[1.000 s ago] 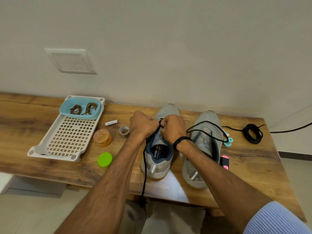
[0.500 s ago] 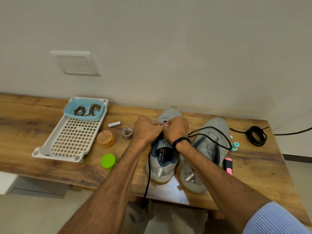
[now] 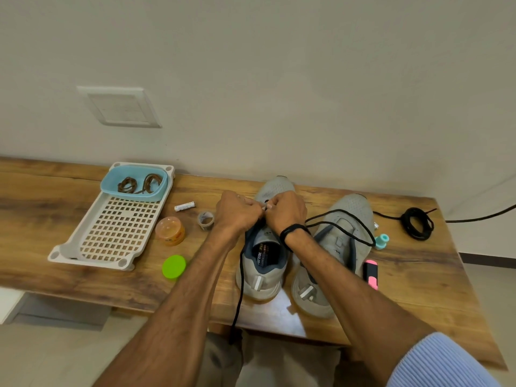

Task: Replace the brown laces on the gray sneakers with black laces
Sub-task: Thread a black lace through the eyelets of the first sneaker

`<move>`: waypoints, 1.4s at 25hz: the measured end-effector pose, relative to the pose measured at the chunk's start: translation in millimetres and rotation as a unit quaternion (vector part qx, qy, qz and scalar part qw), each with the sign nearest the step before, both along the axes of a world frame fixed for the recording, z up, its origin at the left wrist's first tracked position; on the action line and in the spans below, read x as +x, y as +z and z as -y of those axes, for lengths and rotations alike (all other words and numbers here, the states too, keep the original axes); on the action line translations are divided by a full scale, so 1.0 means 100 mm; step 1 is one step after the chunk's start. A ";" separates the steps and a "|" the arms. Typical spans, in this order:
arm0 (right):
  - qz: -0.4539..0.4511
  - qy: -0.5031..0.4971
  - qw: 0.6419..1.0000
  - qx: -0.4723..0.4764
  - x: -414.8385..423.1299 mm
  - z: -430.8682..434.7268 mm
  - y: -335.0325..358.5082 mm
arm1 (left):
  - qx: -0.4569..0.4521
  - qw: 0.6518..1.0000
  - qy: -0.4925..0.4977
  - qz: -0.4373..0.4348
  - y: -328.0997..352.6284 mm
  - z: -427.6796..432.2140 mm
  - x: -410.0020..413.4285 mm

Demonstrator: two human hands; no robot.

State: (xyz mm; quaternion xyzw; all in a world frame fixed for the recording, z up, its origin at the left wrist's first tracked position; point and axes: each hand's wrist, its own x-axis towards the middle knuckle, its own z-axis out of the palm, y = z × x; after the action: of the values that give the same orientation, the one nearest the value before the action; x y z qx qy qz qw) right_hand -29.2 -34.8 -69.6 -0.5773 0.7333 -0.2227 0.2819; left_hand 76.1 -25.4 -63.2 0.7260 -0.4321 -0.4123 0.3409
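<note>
Two gray sneakers stand on the wooden table, toes toward the wall. My left hand (image 3: 237,212) and my right hand (image 3: 287,212) meet over the eyelets of the left sneaker (image 3: 264,263), fingers curled and pinching a black lace (image 3: 240,277) at its tip. One end of that lace hangs down past the table's front edge. The other end loops over the right sneaker (image 3: 337,247). Brown laces (image 3: 138,184) lie in a light blue bowl (image 3: 111,187). A second black lace (image 3: 417,223) is coiled at the far right.
A white perforated tray (image 3: 111,233) holds the blue bowl at the left. Near the shoes sit an orange jar (image 3: 170,230), a green lid (image 3: 174,266), a tape roll (image 3: 206,220), a battery (image 3: 184,206), a teal spool (image 3: 382,241) and a pink highlighter (image 3: 371,273).
Both hands have shifted a little toward the toe of the left sneaker and closed tighter together on the lace tip. The view has tilted slightly.
</note>
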 end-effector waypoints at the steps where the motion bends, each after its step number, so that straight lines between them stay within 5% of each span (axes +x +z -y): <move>1: 0.019 -0.008 1.000 -0.002 0.02 0.00 -0.02 | 0.000 1.000 0.000 -0.011 0.01 0.00 0.02; 5: 0.078 0.000 0.997 -0.007 -0.02 0.05 -0.05 | 0.039 0.988 0.065 -0.132 -0.08 0.07 0.12; 11: 0.064 0.041 0.997 -0.014 -0.01 0.00 -0.08 | -0.025 1.000 0.010 0.003 -0.20 0.08 0.06; 18: -0.201 0.155 0.950 -0.181 -0.04 -0.22 -0.01 | -0.006 0.999 -0.028 0.040 -0.22 0.12 0.13; 23: -0.275 0.164 0.915 -0.246 -0.07 -0.19 -0.06 | -0.047 0.986 0.088 -0.137 -0.06 0.14 0.23; 25: -0.293 0.170 0.905 -0.258 -0.08 -0.20 -0.06 | -0.137 0.932 0.279 -0.184 0.09 0.23 0.43; 27: -0.295 0.167 0.904 -0.260 -0.08 -0.20 -0.04 | -0.255 0.789 0.490 -0.268 0.26 0.26 0.72; 28: -0.294 0.166 0.906 -0.254 -0.08 -0.20 -0.04 | -0.278 0.752 0.544 -0.250 0.30 0.22 0.82; 29: -0.294 0.167 0.909 -0.244 -0.07 -0.21 -0.03 | -0.248 0.772 0.557 -0.182 0.36 0.15 0.84; 31: -0.284 0.168 0.919 -0.217 -0.08 -0.21 -0.03 | -0.132 0.907 0.389 0.092 0.35 0.02 0.71; 32: -0.274 0.167 0.925 -0.204 -0.08 -0.22 -0.02 | -0.098 0.935 0.242 0.241 0.34 -0.04 0.58; 35: -0.229 0.164 0.940 -0.193 -0.09 -0.22 -0.04 | -0.090 0.890 -0.076 0.440 0.23 -0.02 0.28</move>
State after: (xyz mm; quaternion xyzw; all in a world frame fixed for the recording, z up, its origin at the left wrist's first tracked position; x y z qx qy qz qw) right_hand -37.7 -13.3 -73.3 -0.7680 0.6165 -0.1722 0.0224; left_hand 103.6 -23.7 -40.5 0.7640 -0.6271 -0.0344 0.1477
